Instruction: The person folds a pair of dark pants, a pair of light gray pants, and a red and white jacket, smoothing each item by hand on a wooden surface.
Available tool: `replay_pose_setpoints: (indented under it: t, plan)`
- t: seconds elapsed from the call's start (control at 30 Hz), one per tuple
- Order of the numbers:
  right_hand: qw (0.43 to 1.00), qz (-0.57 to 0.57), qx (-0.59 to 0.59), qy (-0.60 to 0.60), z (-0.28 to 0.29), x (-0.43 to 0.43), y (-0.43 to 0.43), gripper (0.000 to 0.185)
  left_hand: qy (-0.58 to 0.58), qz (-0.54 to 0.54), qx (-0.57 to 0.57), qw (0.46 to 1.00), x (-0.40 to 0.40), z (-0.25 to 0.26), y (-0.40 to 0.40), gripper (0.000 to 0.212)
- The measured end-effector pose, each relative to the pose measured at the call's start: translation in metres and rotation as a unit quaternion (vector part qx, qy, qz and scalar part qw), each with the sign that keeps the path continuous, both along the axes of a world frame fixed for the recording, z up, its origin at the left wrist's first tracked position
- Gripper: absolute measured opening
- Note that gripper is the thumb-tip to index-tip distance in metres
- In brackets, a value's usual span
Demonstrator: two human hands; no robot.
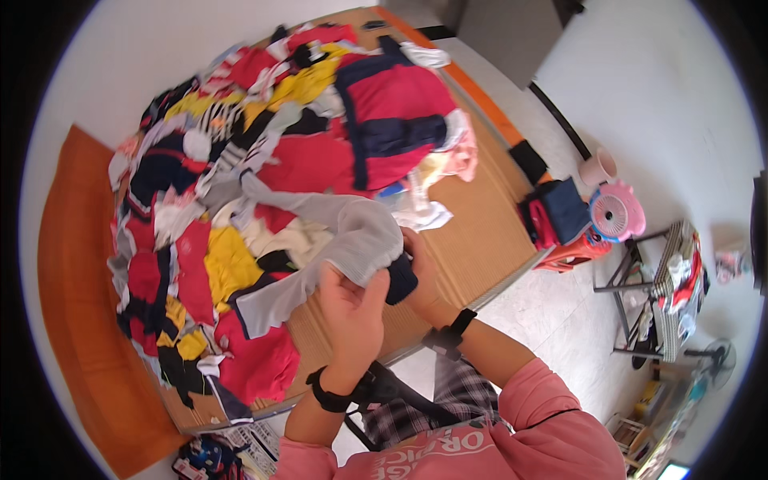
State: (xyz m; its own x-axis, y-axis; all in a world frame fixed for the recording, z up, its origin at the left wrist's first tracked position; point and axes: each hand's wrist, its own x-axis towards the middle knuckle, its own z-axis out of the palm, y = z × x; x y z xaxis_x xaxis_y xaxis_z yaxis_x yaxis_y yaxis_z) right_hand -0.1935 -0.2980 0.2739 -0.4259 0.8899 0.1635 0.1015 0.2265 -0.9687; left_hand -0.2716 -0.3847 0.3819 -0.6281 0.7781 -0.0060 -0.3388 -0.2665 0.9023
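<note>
A light grey garment with navy trim (354,231) hangs bunched between my hands above the near side of the clothes pile. My left hand (357,309) pinches the pale fabric between thumb and fingers. On the right of it, my right hand (423,270) grips the garment beside its dark navy ribbed cuff (401,282); some of those fingers are hidden behind cloth. One end of the garment trails left over the pile, and another reaches up to a narrow navy edge. Beneath lie a yellow garment (231,264) and a cream garment (288,240).
A heap of mixed clothes covers much of the cardboard-topped bed (480,240). A red and navy garment (402,114) lies spread at the far right. Beyond the right edge stand folded clothes (561,207), a pink and blue fan (615,210) and a rack (666,288).
</note>
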Motion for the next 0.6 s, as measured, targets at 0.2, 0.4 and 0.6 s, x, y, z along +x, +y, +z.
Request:
replay_pose_setpoints:
  t: [0.2,0.4,0.6]
  plan:
    - [0.958,-0.129,0.240,-0.088,0.037,0.183,0.107,0.040,0.109,0.070,-0.046,0.990,0.132,0.019,0.102,0.045]
    - [0.959,-0.106,0.191,-0.183,0.077,0.299,0.168,0.034,0.236,-0.020,-0.030,0.971,0.200,0.058,0.169,0.025]
    - [0.990,0.036,0.073,-0.115,0.127,0.333,0.225,0.028,0.440,-0.170,-0.112,0.875,0.171,0.045,0.210,0.059]
